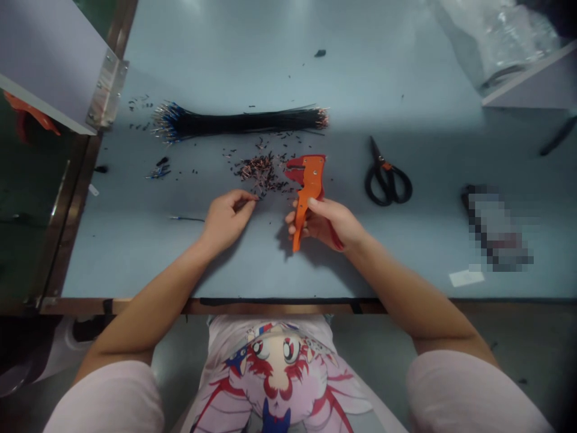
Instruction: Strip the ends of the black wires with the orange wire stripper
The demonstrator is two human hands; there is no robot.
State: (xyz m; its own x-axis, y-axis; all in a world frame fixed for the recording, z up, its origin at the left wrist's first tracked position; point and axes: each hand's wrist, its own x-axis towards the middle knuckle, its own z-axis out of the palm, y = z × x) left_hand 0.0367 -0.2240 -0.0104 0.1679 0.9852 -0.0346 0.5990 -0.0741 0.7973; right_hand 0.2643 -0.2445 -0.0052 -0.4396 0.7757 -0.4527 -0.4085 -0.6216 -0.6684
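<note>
- Centre of frame: orange-and-red wire stripper point(310, 180) was gripped in the right hand point(332, 221), fingers curled round the handles; jaws pointed left, their gap too small to judge.
- Left of centre: left hand's point(226, 221) thumb and fingertips were closed in a pinch, seemingly on a black wire point(195, 219).
- Judged best: wire held straight, fed squarely between the jaws, fingertips kept clear, handles squeezed evenly.
- Wire looked thin, blue-collared, metal-tipped at left; its other end was not made out.
- Similar wires were bundled point(247, 123) above, beyond scattered offcuts point(261, 169).
</note>
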